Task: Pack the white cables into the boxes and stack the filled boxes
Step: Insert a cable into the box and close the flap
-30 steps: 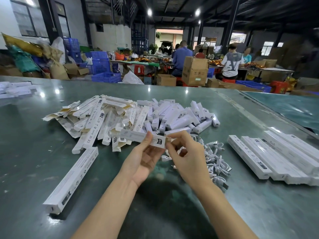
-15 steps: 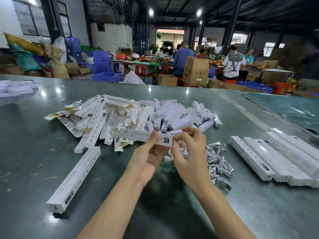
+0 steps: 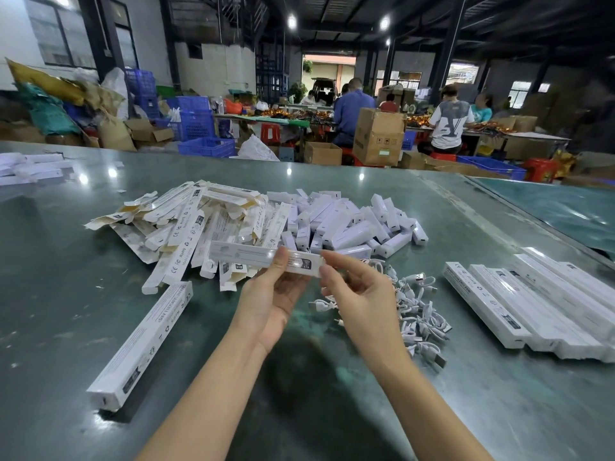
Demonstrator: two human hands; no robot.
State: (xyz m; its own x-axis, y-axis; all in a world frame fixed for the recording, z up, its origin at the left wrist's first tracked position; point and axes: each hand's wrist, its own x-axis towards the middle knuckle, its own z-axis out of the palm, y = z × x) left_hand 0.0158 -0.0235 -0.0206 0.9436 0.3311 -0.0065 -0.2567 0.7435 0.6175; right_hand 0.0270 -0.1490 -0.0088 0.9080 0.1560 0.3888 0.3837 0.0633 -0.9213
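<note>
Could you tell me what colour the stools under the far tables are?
Red stools, seen in the head view.

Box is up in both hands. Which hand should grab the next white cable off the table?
Right. The right hand pinches only the box end and sits directly over the loose cable pile. The left hand supports the box from below, farther from the cables, so it should probably keep holding.

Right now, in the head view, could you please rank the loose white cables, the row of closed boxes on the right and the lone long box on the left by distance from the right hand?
From the right hand:
1. Loose white cables, just beside it on the right.
2. Row of closed boxes, farther right.
3. Lone long box, far left, beyond the left hand.
</note>
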